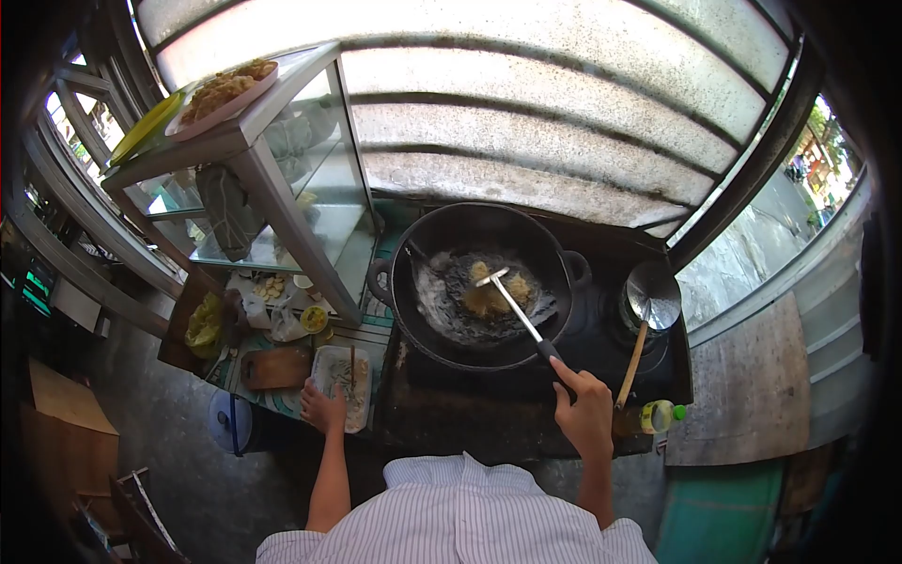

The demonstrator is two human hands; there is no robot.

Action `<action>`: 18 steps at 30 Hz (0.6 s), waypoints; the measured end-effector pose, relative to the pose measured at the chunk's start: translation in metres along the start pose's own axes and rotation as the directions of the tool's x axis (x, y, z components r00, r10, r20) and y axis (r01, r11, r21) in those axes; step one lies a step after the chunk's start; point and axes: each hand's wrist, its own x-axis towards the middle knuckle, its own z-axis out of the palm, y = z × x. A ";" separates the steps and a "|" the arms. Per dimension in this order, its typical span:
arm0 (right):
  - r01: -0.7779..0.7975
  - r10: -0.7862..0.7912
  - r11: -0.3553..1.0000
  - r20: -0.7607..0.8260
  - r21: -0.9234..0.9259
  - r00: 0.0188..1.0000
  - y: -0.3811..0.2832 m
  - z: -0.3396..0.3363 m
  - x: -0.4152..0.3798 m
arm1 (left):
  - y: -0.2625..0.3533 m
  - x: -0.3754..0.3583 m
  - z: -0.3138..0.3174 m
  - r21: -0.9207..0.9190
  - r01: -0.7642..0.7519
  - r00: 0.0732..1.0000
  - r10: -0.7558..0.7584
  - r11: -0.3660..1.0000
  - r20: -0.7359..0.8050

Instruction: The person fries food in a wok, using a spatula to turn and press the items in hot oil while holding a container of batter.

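Note:
My right hand [584, 409] is closed around the black handle of a metal spatula [522, 317]. Its flat head reaches into a large black wok [423, 324], among golden-brown frying pieces [489, 299] in bubbling oil. My left hand [324, 411] is at the lower left corner of a white plastic tray [361, 418], fingers apart and touching or nearly touching its rim. Inside that tray is a pale batter-like mix with a brown stick or utensil handle [352, 368] lying in it. Beside it sits a brown wooden board [274, 368].
A glass display case [301, 160] stands at the left, topped by a pink plate [178, 127] of fried food. Right of the wok are a pan-like metal vessel [655, 291], a wooden handle [631, 365] and a green-capped bottle [656, 416]. A lidded bucket [228, 421] stands below left.

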 end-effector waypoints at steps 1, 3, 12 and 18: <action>0.012 -0.012 1.000 -0.022 0.016 1.000 0.005 0.006 0.003 | 0.001 0.000 -0.001 0.005 0.002 1.000 -0.002 1.000 0.004; 0.006 -0.003 0.998 -0.047 0.057 0.999 0.013 0.026 0.008 | -0.001 0.000 0.002 0.004 -0.007 1.000 0.007 1.000 -0.003; -0.015 0.017 0.998 -0.042 0.060 0.999 0.020 0.031 0.001 | -0.001 0.000 0.002 0.009 0.009 1.000 -0.009 1.000 0.014; -0.008 0.014 0.993 -0.044 0.115 0.999 0.027 0.034 0.002 | -0.001 -0.001 0.002 0.000 0.005 1.000 -0.005 1.000 0.020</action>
